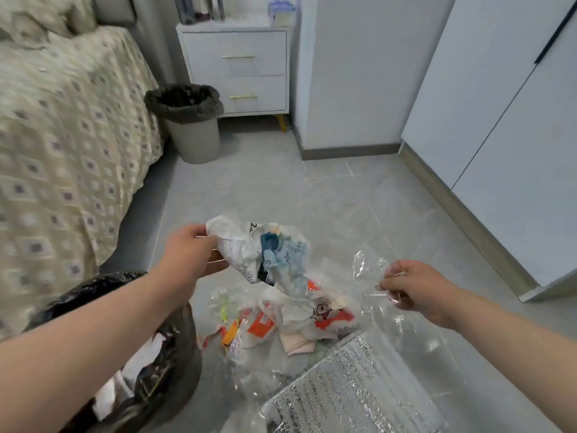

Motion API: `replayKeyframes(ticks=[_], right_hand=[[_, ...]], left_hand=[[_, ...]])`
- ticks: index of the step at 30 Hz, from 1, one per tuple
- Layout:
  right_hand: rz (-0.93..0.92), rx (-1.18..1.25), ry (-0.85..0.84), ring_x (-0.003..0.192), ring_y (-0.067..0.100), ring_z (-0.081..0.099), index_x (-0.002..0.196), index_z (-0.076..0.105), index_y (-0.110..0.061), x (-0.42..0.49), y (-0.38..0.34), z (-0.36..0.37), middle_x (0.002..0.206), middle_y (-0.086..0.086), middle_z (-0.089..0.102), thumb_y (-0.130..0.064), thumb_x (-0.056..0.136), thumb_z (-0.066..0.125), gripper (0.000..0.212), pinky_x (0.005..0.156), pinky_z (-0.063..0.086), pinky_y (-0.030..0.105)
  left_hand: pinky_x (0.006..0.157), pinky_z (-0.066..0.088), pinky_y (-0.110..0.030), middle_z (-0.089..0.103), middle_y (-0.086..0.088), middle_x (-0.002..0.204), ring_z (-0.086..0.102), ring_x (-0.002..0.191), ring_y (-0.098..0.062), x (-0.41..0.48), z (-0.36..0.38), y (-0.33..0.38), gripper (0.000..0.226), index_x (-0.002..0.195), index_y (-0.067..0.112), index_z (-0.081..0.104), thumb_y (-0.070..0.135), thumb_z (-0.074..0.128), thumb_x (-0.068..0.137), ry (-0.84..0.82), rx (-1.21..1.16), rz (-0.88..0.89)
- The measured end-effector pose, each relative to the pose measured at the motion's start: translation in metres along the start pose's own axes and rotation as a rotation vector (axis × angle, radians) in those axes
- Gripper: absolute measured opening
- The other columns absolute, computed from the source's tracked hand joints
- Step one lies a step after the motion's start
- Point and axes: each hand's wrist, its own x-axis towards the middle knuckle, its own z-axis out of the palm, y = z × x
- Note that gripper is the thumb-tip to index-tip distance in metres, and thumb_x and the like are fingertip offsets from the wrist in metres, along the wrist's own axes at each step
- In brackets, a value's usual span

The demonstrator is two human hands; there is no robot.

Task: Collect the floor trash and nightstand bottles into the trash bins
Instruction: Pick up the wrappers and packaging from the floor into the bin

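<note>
My left hand (195,251) grips a crumpled bundle of white and blue wrappers (265,251), held above the floor. My right hand (412,285) pinches a sheet of clear plastic film (371,270). Below them lies a heap of floor trash (281,320): orange-and-white wrappers, clear bags and paper. A black-lined trash bin (156,364) with white scraps inside stands under my left forearm. A second grey bin (190,123) with a dark liner stands by the white nightstand (237,67). Dark items on the nightstand top (199,7) are cut off by the frame edge.
A bed with a patterned cover (62,135) fills the left side. White wardrobe doors (499,120) line the right. A silver foil insulated bag (352,392) lies on the grey tile floor at the bottom. A pale tissue box (281,14) sits on the nightstand.
</note>
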Motion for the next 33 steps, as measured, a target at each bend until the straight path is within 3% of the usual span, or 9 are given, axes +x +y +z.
replayKeyframes(ticks=[8, 15, 18, 20, 22, 23, 26, 29, 33], right_hand=[[-0.025, 0.036, -0.109, 0.047, 0.013, 0.050, 0.080, 0.054, -0.011, -0.005, -0.016, 0.078, 0.072, 0.012, 0.062, 0.004, 0.077, 0.070, 0.022, 0.047, 0.039, 0.025], [-0.025, 0.126, -0.184, 0.036, 0.010, 0.049, 0.090, 0.054, -0.003, -0.011, -0.022, 0.138, 0.063, 0.011, 0.066, 0.005, 0.079, 0.066, 0.018, 0.031, 0.036, 0.020], [0.005, 0.086, -0.233, 0.037, 0.014, 0.046, 0.089, 0.055, -0.005, -0.018, -0.026, 0.156, 0.076, 0.020, 0.062, -0.026, 0.033, 0.095, 0.072, 0.035, 0.039, 0.021], [0.020, 0.056, -0.221, 0.040, 0.016, 0.044, 0.087, 0.058, -0.005, -0.017, -0.024, 0.165, 0.078, 0.021, 0.058, -0.038, 0.002, 0.094, 0.098, 0.042, 0.039, 0.024], [0.019, 0.060, -0.213, 0.041, 0.015, 0.044, 0.086, 0.058, -0.006, -0.018, -0.025, 0.175, 0.073, 0.018, 0.060, -0.035, 0.013, 0.096, 0.087, 0.042, 0.038, 0.024], [0.018, 0.072, -0.218, 0.041, 0.013, 0.045, 0.087, 0.057, -0.006, -0.021, -0.028, 0.180, 0.068, 0.015, 0.063, -0.026, 0.035, 0.096, 0.068, 0.040, 0.038, 0.023], [0.018, 0.082, -0.201, 0.038, 0.011, 0.046, 0.088, 0.054, -0.003, -0.023, -0.031, 0.189, 0.059, 0.010, 0.065, 0.006, 0.078, 0.066, 0.018, 0.033, 0.038, 0.021], [-0.019, 0.007, -0.186, 0.039, 0.012, 0.048, 0.088, 0.056, -0.004, -0.032, -0.035, 0.196, 0.063, 0.011, 0.064, 0.009, 0.078, 0.065, 0.018, 0.036, 0.041, 0.021], [-0.218, -0.087, -0.147, 0.051, 0.015, 0.051, 0.110, 0.061, -0.019, -0.066, -0.056, 0.227, 0.097, 0.006, 0.070, 0.006, 0.086, 0.057, 0.035, 0.042, 0.046, 0.022]], left_hand=[[0.066, 0.060, -0.032, 0.073, -0.003, 0.073, 0.068, 0.062, -0.015, -0.055, -0.114, -0.023, 0.018, 0.085, 0.012, 0.058, 0.000, 0.048, 0.092, 0.155, -0.301, -0.025], [0.065, 0.060, -0.029, 0.075, 0.000, 0.074, 0.070, 0.065, -0.013, -0.087, -0.215, -0.071, 0.019, 0.085, 0.016, 0.056, 0.002, 0.046, 0.094, 0.458, -0.405, -0.024], [0.056, 0.059, -0.023, 0.073, -0.005, 0.082, 0.069, 0.070, -0.017, -0.084, -0.241, -0.087, 0.016, 0.090, 0.014, 0.057, 0.002, 0.048, 0.094, 0.544, -0.332, 0.010], [0.057, 0.059, -0.023, 0.071, -0.013, 0.094, 0.068, 0.079, -0.023, -0.078, -0.249, -0.098, 0.013, 0.099, 0.009, 0.059, 0.001, 0.050, 0.092, 0.578, -0.186, 0.013], [0.067, 0.059, -0.030, 0.069, -0.012, 0.098, 0.068, 0.083, -0.024, -0.076, -0.248, -0.108, 0.012, 0.097, 0.014, 0.061, 0.005, 0.055, 0.091, 0.572, 0.064, 0.039], [0.073, 0.057, -0.031, 0.070, -0.006, 0.096, 0.068, 0.085, -0.021, -0.077, -0.246, -0.111, 0.014, 0.092, 0.021, 0.063, 0.008, 0.058, 0.090, 0.535, 0.210, 0.070], [0.093, 0.045, -0.023, 0.064, 0.012, 0.117, 0.059, 0.111, -0.012, -0.086, -0.245, -0.124, 0.022, 0.108, 0.033, 0.063, 0.029, 0.065, 0.086, 0.359, 0.726, 0.239], [0.114, 0.018, -0.030, 0.024, 0.013, 0.150, 0.019, 0.141, -0.006, -0.095, -0.253, -0.143, 0.074, 0.144, 0.027, 0.032, 0.063, 0.041, 0.080, 0.235, 1.011, 0.291], [0.113, -0.005, -0.025, -0.023, 0.010, 0.154, -0.027, 0.139, -0.002, -0.095, -0.253, -0.159, 0.100, 0.149, 0.025, -0.009, 0.077, 0.018, 0.068, 0.148, 1.085, 0.189]])
